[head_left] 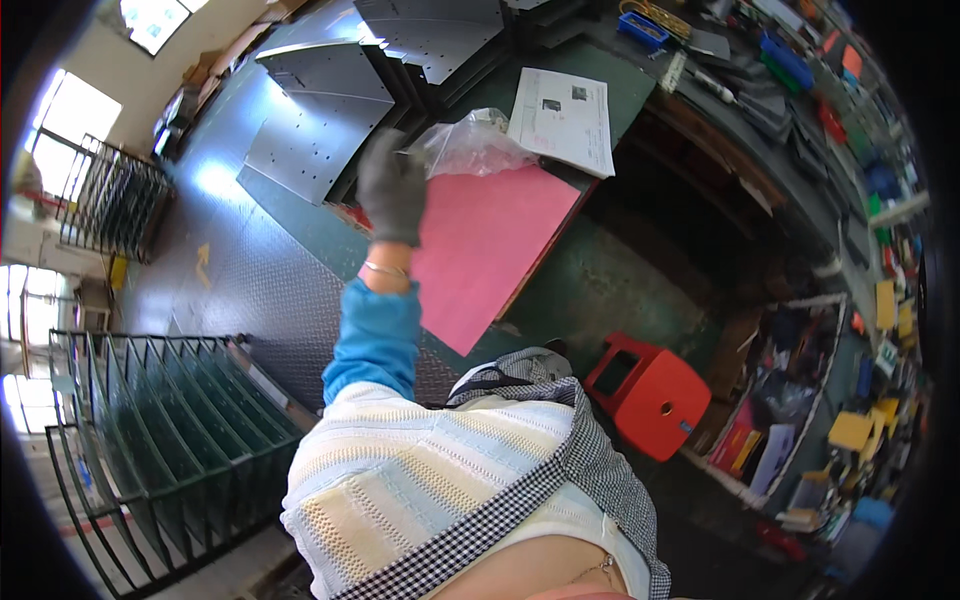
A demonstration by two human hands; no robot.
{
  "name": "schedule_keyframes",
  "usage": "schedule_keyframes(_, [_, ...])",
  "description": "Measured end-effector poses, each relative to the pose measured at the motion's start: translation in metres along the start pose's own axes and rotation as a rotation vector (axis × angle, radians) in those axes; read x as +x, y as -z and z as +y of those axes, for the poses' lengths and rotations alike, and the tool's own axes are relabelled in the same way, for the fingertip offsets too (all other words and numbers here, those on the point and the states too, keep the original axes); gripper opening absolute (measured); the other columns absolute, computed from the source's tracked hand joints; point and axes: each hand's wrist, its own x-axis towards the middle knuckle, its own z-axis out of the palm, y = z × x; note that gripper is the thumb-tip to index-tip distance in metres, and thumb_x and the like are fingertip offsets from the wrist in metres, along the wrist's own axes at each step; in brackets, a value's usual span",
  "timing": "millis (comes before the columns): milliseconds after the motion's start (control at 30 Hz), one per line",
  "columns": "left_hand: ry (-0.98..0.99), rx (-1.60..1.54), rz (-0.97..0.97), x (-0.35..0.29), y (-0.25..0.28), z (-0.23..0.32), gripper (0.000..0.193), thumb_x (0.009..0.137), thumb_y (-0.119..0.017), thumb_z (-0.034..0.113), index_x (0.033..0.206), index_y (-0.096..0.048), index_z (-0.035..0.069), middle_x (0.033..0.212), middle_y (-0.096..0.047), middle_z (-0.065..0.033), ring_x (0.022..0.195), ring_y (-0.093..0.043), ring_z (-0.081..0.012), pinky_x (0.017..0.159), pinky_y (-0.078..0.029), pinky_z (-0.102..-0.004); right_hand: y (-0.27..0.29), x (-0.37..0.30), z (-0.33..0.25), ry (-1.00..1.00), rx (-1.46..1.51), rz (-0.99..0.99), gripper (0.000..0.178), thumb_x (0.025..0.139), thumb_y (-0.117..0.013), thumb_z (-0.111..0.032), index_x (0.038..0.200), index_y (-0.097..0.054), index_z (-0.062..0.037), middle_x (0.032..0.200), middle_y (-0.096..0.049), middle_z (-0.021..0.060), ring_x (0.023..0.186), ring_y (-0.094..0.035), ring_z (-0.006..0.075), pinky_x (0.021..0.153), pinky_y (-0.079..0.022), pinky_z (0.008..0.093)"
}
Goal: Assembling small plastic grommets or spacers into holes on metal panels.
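My left hand (392, 190), in a dark grey glove with a blue sleeve behind it, is stretched forward over the work table. Blur smears its fingers, so I cannot make out whether they hold anything. It is close to the edge of the dark grey metal panels (325, 120), which have small holes. Just right of the glove lies a crumpled clear plastic bag (470, 148), its contents unclear. A pink sheet (495, 240) covers the near part of the table, partly behind my forearm. A printed paper sheet (565, 120) lies beyond it. My right hand is out of sight.
A red plastic stool (655, 395) stands at the right, near a crate (775, 400) of mixed items. Green metal racks (170, 430) stand at the left. Tools and small bins, including a blue bin (643, 30), crowd a bench along the far right.
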Motion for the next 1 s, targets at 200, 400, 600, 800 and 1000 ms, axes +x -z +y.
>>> schedule_keyframes(200, [0.511,0.715,-0.590,0.051,-0.041,-0.096,0.070,0.089,-0.061,0.060,0.138,-0.062,0.009,0.160,-0.040,-0.0151,0.146,-0.037,-0.0408,0.119,-0.032,-0.0509,0.045,0.091,-0.082,0.121,-0.194,-0.072,0.041,0.098,-0.060,-0.032,0.124,-0.067,-0.0001,0.120,-0.067,0.0266,0.106,-0.065,0.0347,0.092,-0.052,0.0444])
schedule_keyframes(400, [0.638,0.390,-0.379,0.035,-0.066,-0.057,0.073,0.089,-0.064,0.061,0.137,-0.062,0.006,0.145,-0.057,-0.0187,0.138,-0.049,-0.0361,0.114,-0.040,-0.0417,0.076,0.163,-0.118,0.183,-0.362,-0.153,0.041,0.097,-0.060,-0.032,0.121,-0.068,0.0000,0.117,-0.067,0.0264,0.103,-0.065,0.0344,0.090,-0.052,0.0446])
schedule_keyframes(600, [0.909,-0.357,-0.077,-0.044,-0.083,-0.029,0.069,0.090,-0.069,0.052,0.139,-0.058,0.003,0.141,-0.057,-0.0260,0.133,-0.054,-0.0390,0.111,-0.043,-0.0428,0.098,0.250,-0.170,0.283,-0.558,-0.294,0.040,0.096,-0.060,-0.033,0.118,-0.069,0.0001,0.115,-0.068,0.0262,0.100,-0.065,0.0342,0.088,-0.052,0.0449])
schedule_keyframes(800, [1.025,0.451,-0.184,-0.112,-0.087,-0.009,0.077,0.090,-0.065,0.052,0.147,-0.051,0.001,0.150,-0.049,-0.0272,0.137,-0.051,-0.0400,0.113,-0.041,-0.0445,0.087,0.367,-0.230,0.449,-0.735,-0.441,0.040,0.095,-0.060,-0.033,0.115,-0.069,0.0002,0.113,-0.069,0.0260,0.098,-0.065,0.0339,0.087,-0.052,0.0451])
schedule_keyframes(1000, [1.135,0.406,-0.240,-0.115,-0.085,0.029,0.080,0.088,-0.066,0.059,0.146,-0.053,0.005,0.146,-0.057,-0.0207,0.135,-0.054,-0.0387,0.114,-0.041,-0.0447,0.069,0.459,-0.282,0.617,-0.954,-0.553,0.039,0.095,-0.060,-0.034,0.112,-0.070,0.0003,0.110,-0.069,0.0258,0.095,-0.066,0.0336,0.085,-0.052,0.0454])
